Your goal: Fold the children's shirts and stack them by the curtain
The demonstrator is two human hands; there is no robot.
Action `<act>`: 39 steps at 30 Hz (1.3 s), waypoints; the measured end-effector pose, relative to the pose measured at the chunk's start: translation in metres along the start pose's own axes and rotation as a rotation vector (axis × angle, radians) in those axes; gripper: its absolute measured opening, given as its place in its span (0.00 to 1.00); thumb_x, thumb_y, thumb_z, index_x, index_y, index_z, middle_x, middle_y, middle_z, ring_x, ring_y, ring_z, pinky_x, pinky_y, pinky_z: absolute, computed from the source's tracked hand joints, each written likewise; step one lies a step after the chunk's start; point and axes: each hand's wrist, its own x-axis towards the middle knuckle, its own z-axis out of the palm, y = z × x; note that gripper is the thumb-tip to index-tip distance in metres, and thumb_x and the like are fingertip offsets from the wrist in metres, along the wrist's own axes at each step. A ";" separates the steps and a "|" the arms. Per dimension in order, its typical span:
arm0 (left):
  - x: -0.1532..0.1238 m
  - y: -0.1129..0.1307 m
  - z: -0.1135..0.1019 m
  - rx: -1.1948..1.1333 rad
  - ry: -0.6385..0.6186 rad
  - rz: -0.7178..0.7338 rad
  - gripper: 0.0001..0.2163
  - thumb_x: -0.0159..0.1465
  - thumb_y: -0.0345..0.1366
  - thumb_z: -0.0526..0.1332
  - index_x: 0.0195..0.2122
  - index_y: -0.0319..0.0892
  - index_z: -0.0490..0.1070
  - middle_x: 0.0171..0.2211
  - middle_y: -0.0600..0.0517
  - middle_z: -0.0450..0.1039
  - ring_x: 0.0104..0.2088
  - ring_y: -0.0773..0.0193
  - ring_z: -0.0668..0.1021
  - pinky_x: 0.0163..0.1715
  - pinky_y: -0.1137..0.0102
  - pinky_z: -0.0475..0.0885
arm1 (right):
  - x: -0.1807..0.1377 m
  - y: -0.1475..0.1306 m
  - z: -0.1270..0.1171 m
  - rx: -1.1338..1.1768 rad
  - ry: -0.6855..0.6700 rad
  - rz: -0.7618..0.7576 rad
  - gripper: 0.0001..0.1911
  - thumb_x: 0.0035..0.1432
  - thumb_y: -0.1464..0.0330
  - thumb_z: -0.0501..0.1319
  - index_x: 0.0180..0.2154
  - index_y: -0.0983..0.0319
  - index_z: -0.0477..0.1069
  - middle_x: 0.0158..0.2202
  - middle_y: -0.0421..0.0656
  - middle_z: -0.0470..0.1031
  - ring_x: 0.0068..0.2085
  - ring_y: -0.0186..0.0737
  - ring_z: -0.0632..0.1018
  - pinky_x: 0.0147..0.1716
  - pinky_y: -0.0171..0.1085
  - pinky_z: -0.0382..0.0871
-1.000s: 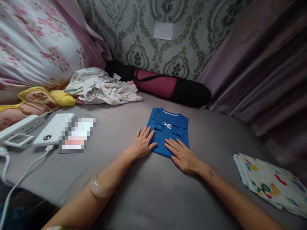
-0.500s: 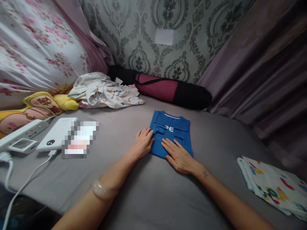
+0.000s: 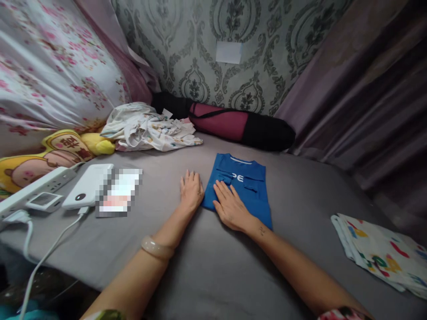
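**A:** Where's the shirt?

**B:** The shirt [image 3: 245,186] lies folded into a blue rectangle on the grey sheet [image 3: 207,271], about the middle of the bed. Its collar points toward the wall and white letters show on top.

**A:** And the hands?

**B:** The right hand [image 3: 230,206] lies palm down on the near left part of the shirt. Its fingers are straight and a little spread, gripping nothing. The left hand [image 3: 191,190] lies flat on the sheet just beside the shirt's left edge, fingers straight and close together, empty as well. I can't tell from here whether it touches the cloth. There's a pale bangle [image 3: 156,248] on that wrist.

**A:** What else is on the bed?

**B:** On the left there's a white power bank [image 3: 87,192] with a cable [image 3: 43,262] running off the near edge, and a power strip [image 3: 36,189] just beyond it. A yellow plush [image 3: 50,153] sits behind those, against the floral bedding [image 3: 50,75]. A loose heap of pale clothes [image 3: 150,126] is at the far left corner. Next to it, a dark red and black roll bag [image 3: 240,126] lies along the wall. Well to the right of the shirt lies a folded white cloth [image 3: 376,253] with coloured marks, near the curtain [image 3: 367,89].
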 end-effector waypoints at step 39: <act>-0.023 0.038 -0.001 0.051 -0.141 0.431 0.23 0.70 0.40 0.44 0.63 0.38 0.59 0.66 0.42 0.57 0.67 0.53 0.56 0.65 0.52 0.51 | -0.033 0.009 0.010 0.034 0.104 0.419 0.31 0.68 0.61 0.41 0.66 0.72 0.51 0.69 0.53 0.47 0.69 0.49 0.48 0.66 0.52 0.38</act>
